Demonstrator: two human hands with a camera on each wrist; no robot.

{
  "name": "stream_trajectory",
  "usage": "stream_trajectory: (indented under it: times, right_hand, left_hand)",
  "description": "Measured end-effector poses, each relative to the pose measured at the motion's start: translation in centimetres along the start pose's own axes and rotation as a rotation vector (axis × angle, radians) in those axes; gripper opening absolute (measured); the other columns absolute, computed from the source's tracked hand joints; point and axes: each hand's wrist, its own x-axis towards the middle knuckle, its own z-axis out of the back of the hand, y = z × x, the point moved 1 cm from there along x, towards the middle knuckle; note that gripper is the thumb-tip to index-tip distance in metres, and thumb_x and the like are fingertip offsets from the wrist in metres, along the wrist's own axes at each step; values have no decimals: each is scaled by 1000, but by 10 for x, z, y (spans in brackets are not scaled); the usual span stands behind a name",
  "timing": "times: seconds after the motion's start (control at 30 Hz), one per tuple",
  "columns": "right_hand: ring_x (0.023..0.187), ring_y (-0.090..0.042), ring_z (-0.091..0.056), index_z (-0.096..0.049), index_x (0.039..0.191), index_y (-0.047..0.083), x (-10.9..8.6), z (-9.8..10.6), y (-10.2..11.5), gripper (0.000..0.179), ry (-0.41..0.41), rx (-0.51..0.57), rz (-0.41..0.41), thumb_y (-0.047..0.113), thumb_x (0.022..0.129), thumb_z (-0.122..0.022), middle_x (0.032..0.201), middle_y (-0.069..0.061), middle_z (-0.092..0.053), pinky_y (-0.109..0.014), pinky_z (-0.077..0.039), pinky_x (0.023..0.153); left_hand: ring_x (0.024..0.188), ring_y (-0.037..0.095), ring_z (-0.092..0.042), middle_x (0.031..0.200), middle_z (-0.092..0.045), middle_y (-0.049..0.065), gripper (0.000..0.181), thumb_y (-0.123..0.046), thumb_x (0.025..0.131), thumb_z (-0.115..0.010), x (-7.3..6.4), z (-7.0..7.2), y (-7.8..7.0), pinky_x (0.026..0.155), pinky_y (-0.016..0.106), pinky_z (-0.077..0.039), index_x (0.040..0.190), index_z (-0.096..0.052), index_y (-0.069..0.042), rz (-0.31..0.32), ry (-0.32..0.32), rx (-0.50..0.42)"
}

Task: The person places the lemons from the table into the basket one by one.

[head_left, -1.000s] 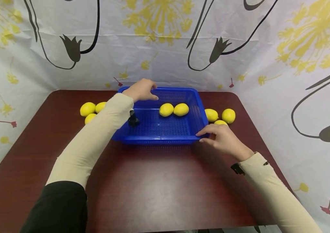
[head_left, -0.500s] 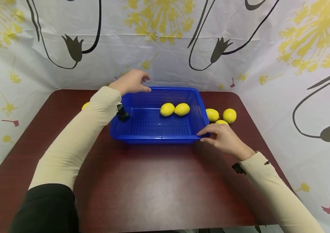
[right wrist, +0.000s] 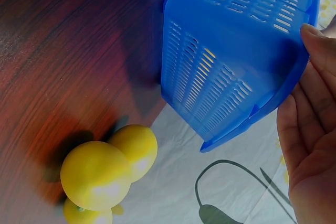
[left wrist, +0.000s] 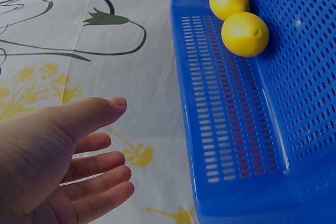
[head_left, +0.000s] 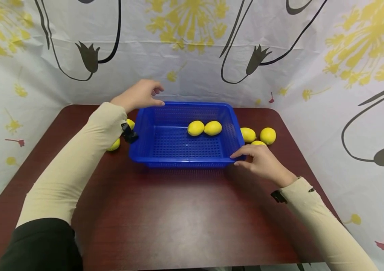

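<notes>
A blue plastic basket (head_left: 185, 160) with slotted sides stands toward the back of the table. Inside it, near the back wall, one lemon (head_left: 196, 128) lies against another lemon (head_left: 213, 128). My left hand (head_left: 139, 94) is raised at the basket's back left corner, holding nothing. The left wrist view shows that hand's thumb and fingers (left wrist: 102, 177) spread apart beside the rim. At the front right corner, my right hand (head_left: 263, 163) pinches the basket rim. In the right wrist view, its thumb lies on the outer side of the basket wall (right wrist: 226, 56) and its fingers are at the rim.
Right of the basket is a group of 3 lemons (head_left: 268, 135). To the left, one lemon (head_left: 114, 145) and another lemon (head_left: 130, 123) show partly behind my left sleeve (head_left: 66, 165). The dark wooden table (head_left: 185, 218) meets a flower-patterned white sheet (head_left: 192, 71) behind.
My left hand has moved left and a little upward, from over the basket to its back left corner, uncovering more of the basket. My right hand stays on the rim.
</notes>
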Motion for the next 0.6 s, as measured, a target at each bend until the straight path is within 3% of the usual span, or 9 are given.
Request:
stream_trajectory:
  times: [0.4, 0.6]
  right_hand:
    - [65, -4, -54, -78, 103, 16, 0, -1, -1, 27, 1, 12, -1, 3, 80, -84, 97, 7, -73, -25, -49, 57]
    - [64, -5, -53, -78, 104, 15, 0, 0, -1, 27, -1, 6, -2, 2, 80, -84, 97, 7, -73, -25, -48, 57]
  left_hand:
    - [114, 39, -60, 128, -59, 27, 54, -21, 93, -73, -26, 2, 22, 100, 51, -46, 136, -55, 7, 8, -34, 10]
    - [117, 39, -58, 126, -61, 24, 53, -22, 94, -73, -39, 3, 30, 102, 53, -44, 136, -56, 6, 18, -50, 23]
